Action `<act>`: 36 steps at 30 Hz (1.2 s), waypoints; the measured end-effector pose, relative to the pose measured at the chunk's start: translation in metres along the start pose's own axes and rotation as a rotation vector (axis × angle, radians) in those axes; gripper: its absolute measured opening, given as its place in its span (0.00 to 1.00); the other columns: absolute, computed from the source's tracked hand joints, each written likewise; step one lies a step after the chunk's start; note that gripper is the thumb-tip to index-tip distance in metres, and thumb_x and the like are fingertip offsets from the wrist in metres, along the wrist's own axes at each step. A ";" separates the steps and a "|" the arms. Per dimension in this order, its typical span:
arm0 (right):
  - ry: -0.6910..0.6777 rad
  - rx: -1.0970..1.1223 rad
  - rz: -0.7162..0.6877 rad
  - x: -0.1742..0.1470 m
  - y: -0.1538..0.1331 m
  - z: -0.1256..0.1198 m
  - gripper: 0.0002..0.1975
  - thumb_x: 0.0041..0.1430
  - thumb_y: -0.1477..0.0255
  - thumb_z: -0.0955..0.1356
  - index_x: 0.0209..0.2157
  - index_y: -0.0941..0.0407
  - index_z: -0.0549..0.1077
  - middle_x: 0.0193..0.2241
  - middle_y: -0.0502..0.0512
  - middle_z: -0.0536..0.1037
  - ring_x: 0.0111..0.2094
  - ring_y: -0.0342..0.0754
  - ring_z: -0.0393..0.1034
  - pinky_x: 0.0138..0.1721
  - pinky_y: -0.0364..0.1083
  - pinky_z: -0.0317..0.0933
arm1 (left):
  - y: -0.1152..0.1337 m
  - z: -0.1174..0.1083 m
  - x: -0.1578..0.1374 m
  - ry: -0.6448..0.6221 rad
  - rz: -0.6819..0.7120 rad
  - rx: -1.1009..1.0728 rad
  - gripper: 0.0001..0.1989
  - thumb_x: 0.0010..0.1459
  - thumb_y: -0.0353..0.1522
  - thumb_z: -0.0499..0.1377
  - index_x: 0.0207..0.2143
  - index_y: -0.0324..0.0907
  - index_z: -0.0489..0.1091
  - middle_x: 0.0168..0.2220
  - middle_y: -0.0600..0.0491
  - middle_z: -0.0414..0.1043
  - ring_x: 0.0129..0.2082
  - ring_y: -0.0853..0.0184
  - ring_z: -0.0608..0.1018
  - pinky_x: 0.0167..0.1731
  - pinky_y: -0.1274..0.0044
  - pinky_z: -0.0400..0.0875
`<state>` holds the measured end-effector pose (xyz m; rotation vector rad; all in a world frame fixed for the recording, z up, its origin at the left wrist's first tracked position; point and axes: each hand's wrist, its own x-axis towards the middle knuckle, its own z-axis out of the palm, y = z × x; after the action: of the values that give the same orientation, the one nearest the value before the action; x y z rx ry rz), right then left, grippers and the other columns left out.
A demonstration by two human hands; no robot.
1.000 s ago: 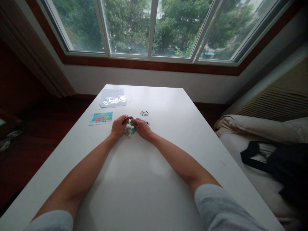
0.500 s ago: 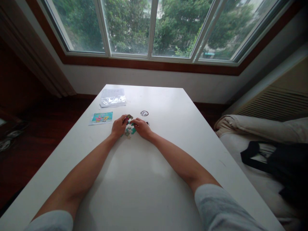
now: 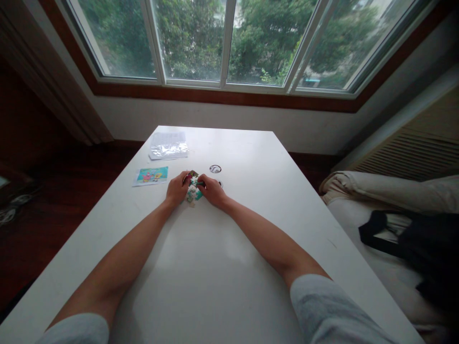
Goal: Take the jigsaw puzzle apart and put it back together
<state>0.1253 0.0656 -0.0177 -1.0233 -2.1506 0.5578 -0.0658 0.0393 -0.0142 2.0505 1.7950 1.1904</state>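
A small heap of jigsaw puzzle pieces (image 3: 192, 193), white and teal, lies on the white table between my hands. My left hand (image 3: 176, 188) is curled at the heap's left edge, its fingers closed against a small dark, reddish, patterned thing (image 3: 192, 174) whose kind is unclear. On the right side, my right hand (image 3: 213, 189) pinches a small puzzle piece (image 3: 201, 183) between thumb and fingers above the heap. The fingers partly hide both the heap and the held piece.
Left of my hands lies a cartoon picture card (image 3: 153, 175). Behind it is a clear plastic bag (image 3: 168, 145) with paper. A round black-rimmed item (image 3: 215, 168) lies beyond my right hand, with another partly hidden beside that hand. A sofa (image 3: 390, 191) stands to the right.
My right hand has shifted slightly, its fingertips drawing back a little to the right and down, with a small piece now showing in the pinch. My left hand stays put.
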 end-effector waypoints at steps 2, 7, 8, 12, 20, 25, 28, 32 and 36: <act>0.043 0.053 -0.016 0.001 0.002 0.000 0.04 0.63 0.71 0.68 0.39 0.53 0.73 0.32 0.48 0.76 0.31 0.44 0.66 0.36 0.42 0.58 | 0.000 0.000 0.000 -0.005 0.006 -0.016 0.14 0.66 0.36 0.55 0.51 0.46 0.74 0.38 0.52 0.80 0.36 0.63 0.79 0.38 0.75 0.70; 0.111 0.153 -0.039 0.005 0.009 0.000 0.05 0.63 0.69 0.68 0.36 0.55 0.76 0.30 0.49 0.75 0.31 0.44 0.65 0.35 0.42 0.58 | 0.001 -0.001 -0.001 -0.079 0.050 -0.121 0.14 0.63 0.37 0.59 0.50 0.46 0.74 0.40 0.53 0.80 0.36 0.64 0.79 0.40 0.75 0.71; 0.110 0.175 -0.030 0.006 0.010 0.001 0.06 0.63 0.68 0.68 0.36 0.55 0.77 0.29 0.49 0.75 0.31 0.44 0.65 0.35 0.42 0.58 | 0.001 -0.001 -0.001 -0.088 0.055 -0.136 0.14 0.63 0.37 0.59 0.50 0.46 0.74 0.40 0.53 0.80 0.37 0.64 0.79 0.40 0.75 0.71; 0.083 0.277 0.033 0.006 0.014 0.004 0.08 0.63 0.68 0.68 0.40 0.54 0.79 0.30 0.48 0.78 0.31 0.44 0.69 0.35 0.42 0.61 | 0.002 -0.003 -0.002 -0.104 0.059 -0.159 0.15 0.60 0.37 0.62 0.50 0.46 0.75 0.39 0.53 0.80 0.38 0.63 0.79 0.40 0.75 0.71; 0.111 0.271 0.084 0.004 0.009 0.001 0.04 0.60 0.70 0.69 0.37 0.54 0.76 0.27 0.47 0.77 0.29 0.43 0.68 0.33 0.42 0.61 | -0.001 -0.003 0.000 -0.102 0.035 -0.228 0.13 0.60 0.38 0.63 0.45 0.44 0.76 0.37 0.54 0.79 0.35 0.65 0.78 0.37 0.76 0.70; 0.171 0.186 0.127 0.003 0.005 0.003 0.01 0.58 0.71 0.69 0.34 0.53 0.73 0.25 0.45 0.74 0.27 0.43 0.66 0.32 0.42 0.59 | -0.003 -0.002 0.000 -0.125 0.068 -0.235 0.11 0.60 0.39 0.63 0.42 0.43 0.76 0.34 0.54 0.78 0.33 0.66 0.76 0.35 0.76 0.69; 0.176 0.221 0.179 0.004 0.005 0.006 0.01 0.58 0.71 0.68 0.33 0.52 0.72 0.25 0.45 0.75 0.27 0.43 0.69 0.31 0.42 0.61 | -0.005 -0.001 0.001 -0.120 0.056 -0.281 0.13 0.59 0.40 0.64 0.42 0.42 0.76 0.34 0.53 0.78 0.33 0.66 0.77 0.35 0.76 0.70; 0.161 0.373 0.259 0.007 0.010 0.008 0.01 0.58 0.71 0.67 0.34 0.53 0.70 0.24 0.45 0.75 0.24 0.43 0.73 0.27 0.41 0.63 | -0.009 0.002 0.001 -0.123 0.010 -0.437 0.14 0.57 0.39 0.65 0.42 0.41 0.76 0.34 0.53 0.78 0.33 0.66 0.77 0.35 0.76 0.70; 0.156 0.461 0.266 0.007 0.013 0.009 0.03 0.58 0.70 0.68 0.34 0.53 0.68 0.25 0.44 0.75 0.23 0.42 0.74 0.24 0.39 0.63 | -0.010 0.004 0.001 -0.142 0.014 -0.421 0.12 0.57 0.37 0.65 0.41 0.41 0.76 0.34 0.54 0.77 0.33 0.67 0.76 0.35 0.76 0.70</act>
<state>0.1219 0.0783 -0.0289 -1.0513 -1.6507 1.0091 -0.0711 0.0440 -0.0225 1.8506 1.3316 1.2609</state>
